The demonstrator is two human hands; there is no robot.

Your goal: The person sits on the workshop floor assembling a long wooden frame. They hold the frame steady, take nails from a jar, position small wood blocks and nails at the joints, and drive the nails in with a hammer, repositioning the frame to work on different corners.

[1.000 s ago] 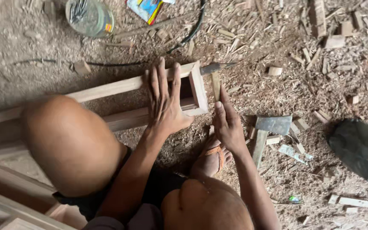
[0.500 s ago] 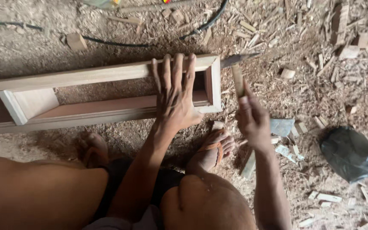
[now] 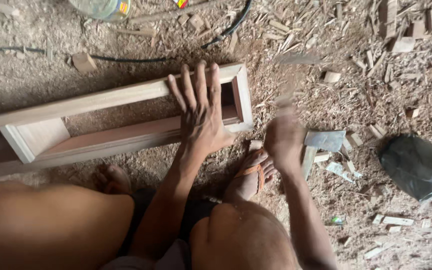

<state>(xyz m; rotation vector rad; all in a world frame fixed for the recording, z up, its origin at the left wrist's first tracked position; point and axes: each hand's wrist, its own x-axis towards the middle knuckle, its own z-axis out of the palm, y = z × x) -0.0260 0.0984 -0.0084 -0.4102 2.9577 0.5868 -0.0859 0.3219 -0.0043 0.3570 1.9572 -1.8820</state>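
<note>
Long wooden frame point(image 3: 126, 117) lies flat on the floor point(image 3: 36, 75), pale planed rails, reddish inner faces, mitred corner at its right end, a cross block set inside near the left. Left hand point(image 3: 201, 117) flat on the frame's right end, fingers point(image 3: 198, 82) spread apart across the top rail and over the opening, palm down on the near rail. Right hand point(image 3: 283, 137) just right of the frame corner, blurred with motion, closed around a thin tool point(image 3: 291, 75) smeared by blur; tool's kind not readable. Sandalled foot point(image 3: 251, 175) sits under the frame's corner, orange strap. Bare knees fill the lower edge.

Floor is packed dirt covered in sawdust, chips and splintered offcuts, thickest to the upper right. Grey flat metal piece point(image 3: 326, 140) beside the right hand, on a wood strip. Dark crumpled plastic bag point(image 3: 416, 165) far right. Black cable point(image 3: 226, 30) curves along the top. Clear plastic bottle point(image 3: 101, 7) at top edge. Small wood block point(image 3: 83, 62) above the frame's far rail.
</note>
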